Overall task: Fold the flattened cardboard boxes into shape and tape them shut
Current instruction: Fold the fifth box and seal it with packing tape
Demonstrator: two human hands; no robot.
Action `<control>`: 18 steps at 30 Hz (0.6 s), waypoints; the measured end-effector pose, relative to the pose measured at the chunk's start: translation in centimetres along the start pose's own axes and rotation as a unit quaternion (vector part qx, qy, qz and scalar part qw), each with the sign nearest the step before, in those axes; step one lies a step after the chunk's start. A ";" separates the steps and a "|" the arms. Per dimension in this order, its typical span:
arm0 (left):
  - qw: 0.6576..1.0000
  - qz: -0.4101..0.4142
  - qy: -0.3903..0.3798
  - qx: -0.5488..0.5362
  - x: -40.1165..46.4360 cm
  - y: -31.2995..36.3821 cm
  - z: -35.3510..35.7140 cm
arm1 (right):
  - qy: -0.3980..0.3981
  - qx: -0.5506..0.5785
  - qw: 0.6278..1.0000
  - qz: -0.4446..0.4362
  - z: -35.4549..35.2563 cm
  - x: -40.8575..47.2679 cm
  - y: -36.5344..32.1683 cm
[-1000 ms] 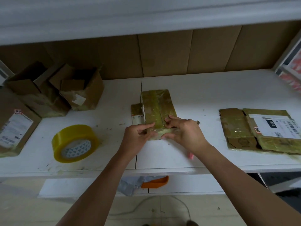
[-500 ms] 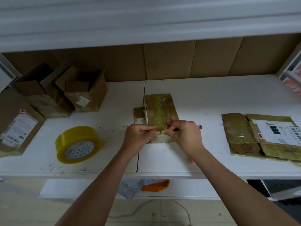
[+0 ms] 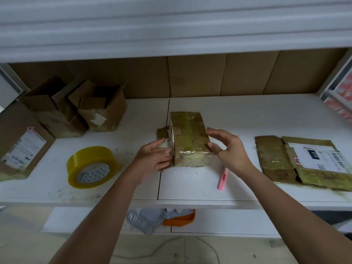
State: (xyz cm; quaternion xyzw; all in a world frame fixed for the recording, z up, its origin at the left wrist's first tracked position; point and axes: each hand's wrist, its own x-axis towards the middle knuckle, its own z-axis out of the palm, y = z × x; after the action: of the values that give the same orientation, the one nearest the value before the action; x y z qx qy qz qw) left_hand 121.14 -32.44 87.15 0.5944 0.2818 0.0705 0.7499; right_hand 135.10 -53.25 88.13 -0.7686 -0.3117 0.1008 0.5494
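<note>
On the white table (image 3: 190, 185), seen from the head camera, a small cardboard box (image 3: 189, 139) wrapped in glossy clear tape stands near the middle, just right of the seam between the 2 tabletop panels. The left hand (image 3: 153, 159) is against the box's left side, fingers loosely curved and slightly apart, their tips touching the near left edge. The right hand (image 3: 227, 149) is at the box's right side, fingers spread and relaxed; its thumb touches the near right corner while the other fingers hover just off the right face. Neither hand is clamped round the box.

A pink pen-like tool (image 3: 222, 178) lies on the table just under the right wrist. A roll of yellowish packing tape (image 3: 91, 166) sits left of the hands, tilted on its edge. Further left, 2 opened cardboard boxes (image 3: 76, 109) stand near the back wall, and a flat labelled box (image 3: 21, 147) leans beside them. On the right, well apart from the hands, a flattened taped carton (image 3: 304, 162) with a shipping label lies on the table. Below the table edge, grey plastic wrap (image 3: 148, 220) and an orange tray (image 3: 181, 219) show.
</note>
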 end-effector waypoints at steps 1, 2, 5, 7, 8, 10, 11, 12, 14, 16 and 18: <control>1.000 -0.008 0.018 0.011 0.2 0.3 0.3 | 0.023 -0.004 1.000 0.016 0.0 0.2 -0.1; 0.999 -0.014 0.036 0.025 0.4 0.5 0.7 | 0.033 -0.017 0.998 0.043 0.3 0.5 -0.3; 0.995 -0.028 0.032 0.087 0.6 0.6 2.5 | -0.016 -0.006 0.981 0.192 1.3 1.4 -0.2; 0.990 -0.028 0.019 0.140 0.6 0.5 3.6 | -0.051 0.016 0.968 0.245 1.4 1.7 -0.1; 0.987 -0.020 0.020 0.155 0.5 0.4 3.8 | -0.063 0.012 0.968 0.244 1.3 1.8 0.0; 0.987 0.007 0.020 0.158 0.4 0.5 4.1 | -0.063 0.028 0.972 0.225 1.0 1.9 -0.2; 0.987 0.030 0.021 0.155 0.4 0.7 4.1 | -0.056 0.048 0.975 0.212 0.9 1.8 -0.6; 0.986 0.062 0.026 0.153 0.4 1.1 4.1 | -0.044 0.065 0.979 0.186 0.7 1.7 -1.1; 0.980 0.129 0.056 0.144 0.2 2.2 3.9 | -0.011 0.082 0.990 0.117 0.5 1.7 -2.3; 0.981 0.160 0.086 0.064 0.2 3.6 3.6 | 0.002 0.150 0.984 0.091 -0.1 2.0 -3.1; 0.983 0.129 0.109 -0.069 0.1 4.2 3.1 | -0.007 0.215 0.967 0.133 -1.0 2.2 -3.5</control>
State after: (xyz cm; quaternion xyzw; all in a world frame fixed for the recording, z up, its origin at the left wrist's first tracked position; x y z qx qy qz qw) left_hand 123.71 -33.82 91.49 0.5616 0.2773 0.2500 0.7384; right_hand 136.02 -51.97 92.12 -0.6660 -0.1812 0.2433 0.6815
